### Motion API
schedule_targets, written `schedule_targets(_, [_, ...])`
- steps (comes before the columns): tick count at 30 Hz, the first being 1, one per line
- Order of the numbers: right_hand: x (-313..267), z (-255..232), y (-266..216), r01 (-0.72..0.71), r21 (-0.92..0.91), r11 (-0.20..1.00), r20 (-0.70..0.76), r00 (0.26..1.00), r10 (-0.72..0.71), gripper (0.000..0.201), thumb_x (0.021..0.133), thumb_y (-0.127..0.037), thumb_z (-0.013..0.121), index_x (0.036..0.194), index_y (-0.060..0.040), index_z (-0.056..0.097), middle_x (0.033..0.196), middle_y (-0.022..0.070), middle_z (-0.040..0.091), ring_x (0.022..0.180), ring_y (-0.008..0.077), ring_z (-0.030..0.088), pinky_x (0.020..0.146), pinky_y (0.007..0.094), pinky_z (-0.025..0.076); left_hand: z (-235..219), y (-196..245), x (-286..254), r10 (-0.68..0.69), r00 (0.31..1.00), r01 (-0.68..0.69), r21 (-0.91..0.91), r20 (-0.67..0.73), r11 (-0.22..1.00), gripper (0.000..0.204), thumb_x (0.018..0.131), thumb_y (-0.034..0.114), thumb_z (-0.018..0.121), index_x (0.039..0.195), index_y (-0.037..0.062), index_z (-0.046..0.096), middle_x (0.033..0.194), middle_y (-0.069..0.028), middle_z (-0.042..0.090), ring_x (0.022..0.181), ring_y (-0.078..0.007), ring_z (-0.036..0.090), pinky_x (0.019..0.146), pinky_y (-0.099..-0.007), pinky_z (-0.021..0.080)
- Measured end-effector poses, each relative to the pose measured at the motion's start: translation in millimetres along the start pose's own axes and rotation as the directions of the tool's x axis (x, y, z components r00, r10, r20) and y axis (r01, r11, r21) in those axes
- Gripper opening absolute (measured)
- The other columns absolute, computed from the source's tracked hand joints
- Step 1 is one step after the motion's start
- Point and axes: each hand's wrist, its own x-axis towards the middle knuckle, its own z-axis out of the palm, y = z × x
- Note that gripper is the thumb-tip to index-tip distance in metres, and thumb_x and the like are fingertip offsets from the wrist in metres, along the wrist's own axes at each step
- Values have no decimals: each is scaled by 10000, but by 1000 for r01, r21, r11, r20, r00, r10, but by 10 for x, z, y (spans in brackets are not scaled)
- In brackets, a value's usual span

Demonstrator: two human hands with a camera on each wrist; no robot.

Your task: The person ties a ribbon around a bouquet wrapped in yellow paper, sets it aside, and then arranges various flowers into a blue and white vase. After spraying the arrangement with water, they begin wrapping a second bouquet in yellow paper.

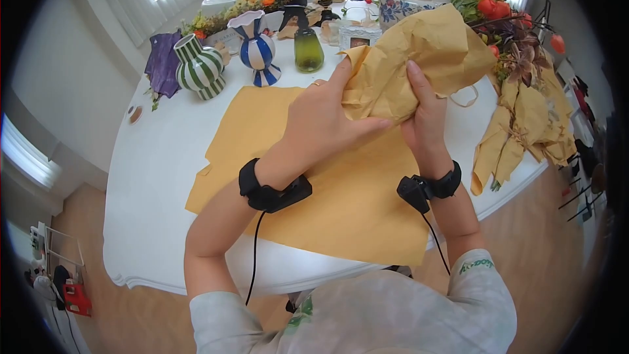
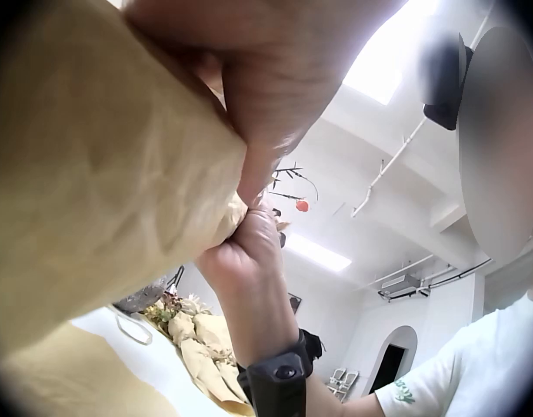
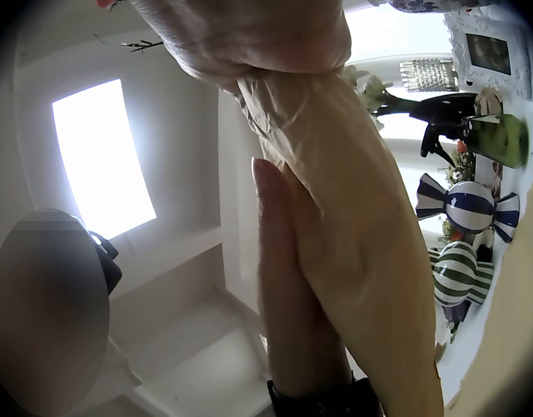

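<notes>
A crumpled bundle of tan paper (image 1: 419,59) is held up above the table by both hands. The left hand (image 1: 321,118) grips its left side, thumb stretched across the lower front. My right hand (image 1: 426,108) holds the lower right part, thumb pressed on the paper. What the bundle contains is hidden. Beneath the hands, a flat sheet of tan paper (image 1: 354,210) lies over the table's front edge. In the left wrist view the paper (image 2: 101,174) fills the left side; in the right wrist view the left hand (image 3: 293,287) lies along the paper (image 3: 362,226).
On the white table (image 1: 151,190) stand a green-striped vase (image 1: 200,69), a blue-striped vase (image 1: 257,52), a green glass vase (image 1: 308,51) and a floral pot (image 1: 400,3). Paper-wrapped bunches (image 1: 524,118) lie at the right edge, near bright flowers (image 1: 491,8). Purple wrapping (image 1: 162,65) sits back left.
</notes>
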Motion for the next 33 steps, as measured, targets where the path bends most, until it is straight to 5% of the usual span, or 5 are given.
schedule_targets(7, [-73,-45,-3,-144,69,987,58,988,141,334,815,-68,590,1126,-49,470,1087,49,531,1004,147,519,850,289,443,33,-139,-54,15,999,-9,-218,28,976,606,700,199,663,1221,9,418,897,-208,586,785,-314,581,678,-323,462])
schedule_targets(13, [-241,-256,187,-360,181,915,167,928,332,346,839,-89,563,1169,-65,458,1141,37,509,1062,154,486,903,307,409,-40,-170,-159,211,966,-194,-119,153,974,647,725,106,645,1289,19,339,1079,-184,550,932,-218,577,786,-281,440])
schedule_targets(18, [-477,-358,464,-462,202,863,209,882,423,373,845,-95,556,1199,-64,443,1174,39,496,1084,162,474,911,300,399,113,-96,-306,71,985,-78,37,156,996,861,641,211,736,1307,-29,246,1009,-204,552,882,-300,580,716,-342,471])
schedule_targets(31, [-682,-508,547,-290,-483,826,271,848,456,494,796,-255,640,1197,-45,442,1178,57,499,1075,134,474,879,282,419,373,-281,-567,88,996,-87,158,4,984,912,531,209,809,1256,-47,317,981,-181,574,808,-308,593,680,-339,482])
schedule_targets(33, [-696,-464,441,-521,-344,781,315,720,619,501,783,-255,651,1193,-51,448,1166,65,508,1062,135,480,879,281,420,387,-269,-576,137,989,-144,211,50,967,893,533,197,805,1248,-49,328,986,-180,574,807,-310,592,684,-340,481])
